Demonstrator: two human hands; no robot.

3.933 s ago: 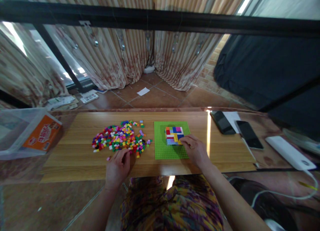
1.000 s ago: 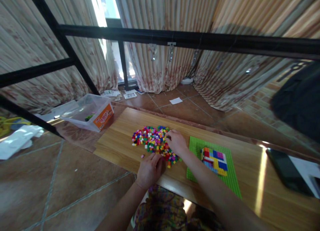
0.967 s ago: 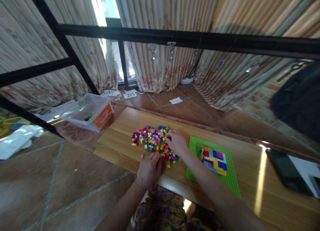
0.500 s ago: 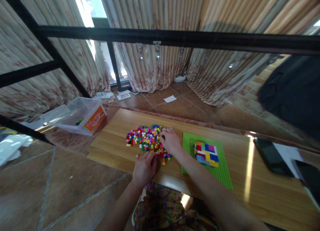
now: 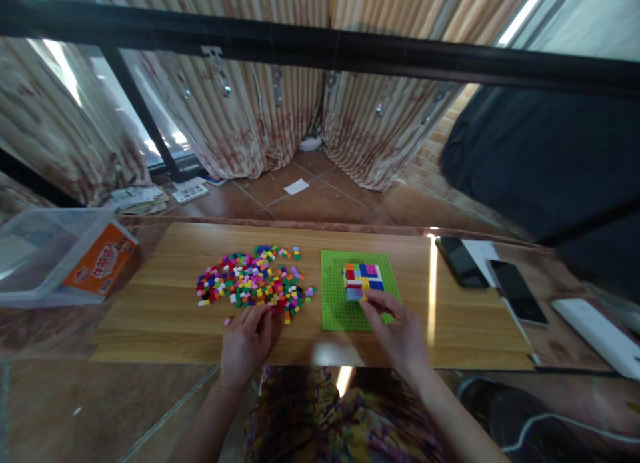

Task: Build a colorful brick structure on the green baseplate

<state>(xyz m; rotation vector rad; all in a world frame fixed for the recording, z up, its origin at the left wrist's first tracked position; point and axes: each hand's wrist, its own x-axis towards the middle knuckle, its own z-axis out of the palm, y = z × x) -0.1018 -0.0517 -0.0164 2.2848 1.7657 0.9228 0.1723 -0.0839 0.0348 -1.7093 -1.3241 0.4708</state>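
Pile of loose toy bricks on tabletop, left of middle. Baseplate just right of it, little brick build sitting on top. Left hand at pile's near edge, right hand over baseplate's near right corner. Storage bin off left end. Couple phones way over right, paper sheet kinda between. Curtains behind everything.

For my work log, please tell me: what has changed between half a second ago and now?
The right hand moved rightward, from the loose bricks to the near edge of the built block on the green baseplate; whether it holds a brick is too small to tell. The left hand stayed by the loose bricks.
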